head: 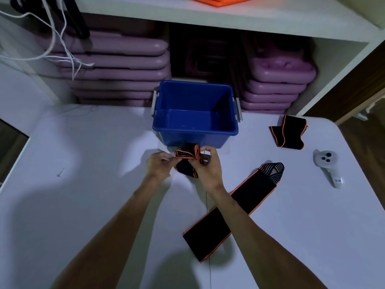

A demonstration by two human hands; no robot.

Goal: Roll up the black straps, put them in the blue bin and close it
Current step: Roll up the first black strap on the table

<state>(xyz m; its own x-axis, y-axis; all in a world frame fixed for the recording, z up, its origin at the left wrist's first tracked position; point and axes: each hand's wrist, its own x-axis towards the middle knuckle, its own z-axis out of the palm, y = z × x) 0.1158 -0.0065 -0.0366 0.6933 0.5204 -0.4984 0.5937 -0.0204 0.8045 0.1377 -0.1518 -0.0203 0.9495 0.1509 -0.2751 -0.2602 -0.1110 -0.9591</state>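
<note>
A blue bin stands open on the white table, with no lid on it and nothing inside. Just in front of it, my left hand and my right hand both grip a black strap with orange edges, which is partly rolled between my fingers. A second black strap lies flat and stretched out diagonally under my right forearm. A third black strap lies loosely folded at the back right of the table.
A white handheld controller lies near the table's right edge. A small screw or pin lies at the left. Behind the table, shelves hold stacked purple plastic boards, with white cords hanging at the upper left.
</note>
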